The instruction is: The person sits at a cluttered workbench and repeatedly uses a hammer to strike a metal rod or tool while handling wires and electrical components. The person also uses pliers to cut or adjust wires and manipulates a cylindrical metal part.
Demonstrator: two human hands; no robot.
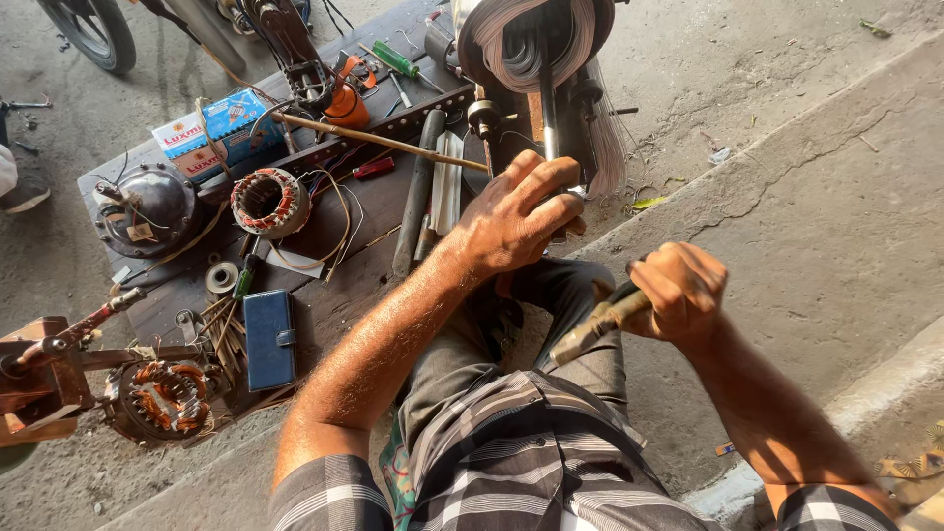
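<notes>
**A:** Head view, what's each grip doing?

**B:** Right hand (678,292), right of centre, is clenched around a worn tool handle (598,324); the handle sticks out lower left of the fist. Left hand (516,216) sits just above and left of it, fingers curled onto the frame of the winding machine (536,88) at top centre. Can't tell if it's truly gripping or just pressing. A coil of pale wire (531,44) is wrapped on that machine.

**A:** And the counter?

**B:** Dark wooden counter (379,202) on the left: copper-wound stator (269,202) upper left, blue wallet (268,337) lower left, green screwdriver (396,59) up top. All well apart from both hands.
</notes>
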